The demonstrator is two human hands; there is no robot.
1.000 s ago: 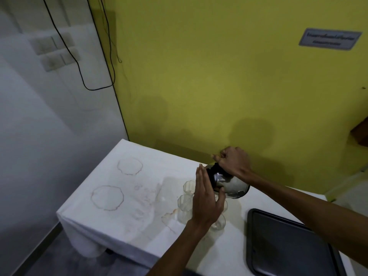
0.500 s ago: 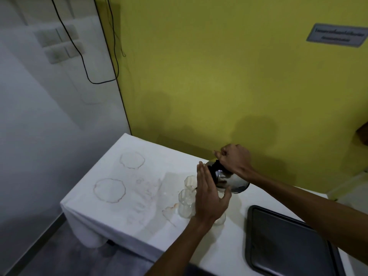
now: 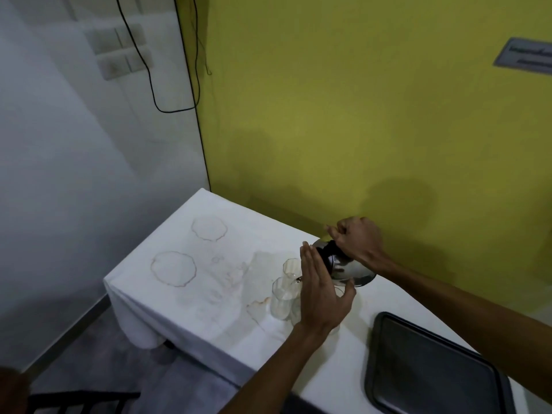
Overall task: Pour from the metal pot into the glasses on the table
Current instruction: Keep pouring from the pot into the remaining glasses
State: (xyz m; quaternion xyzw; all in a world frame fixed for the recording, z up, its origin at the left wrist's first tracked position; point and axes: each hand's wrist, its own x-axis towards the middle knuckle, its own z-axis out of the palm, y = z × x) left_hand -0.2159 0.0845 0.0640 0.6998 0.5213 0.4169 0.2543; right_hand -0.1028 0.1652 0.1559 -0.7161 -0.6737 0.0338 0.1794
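A shiny metal pot [image 3: 348, 268] with a black handle hangs tilted to the left over a cluster of clear glasses. My right hand [image 3: 358, 242] is closed on the handle from above. My left hand [image 3: 318, 297] is flat, fingers straight, pressed against the pot's lid side, and it hides part of the cluster. One glass [image 3: 282, 298] stands in front with a little liquid in it, and another glass [image 3: 291, 267] stands behind it. The spout is over the front glass.
The table [image 3: 185, 318] has a white cloth with brown ring stains [image 3: 173, 268]. A dark tray [image 3: 430, 366] lies at the right front. The yellow wall [image 3: 358, 115] stands close behind the pot. A dark chair back [image 3: 77, 403] shows at the bottom left.
The pot stays tilted over the glasses with both hands in the same grip. The camera has shifted, so the table sits slightly lower and to the right in view.
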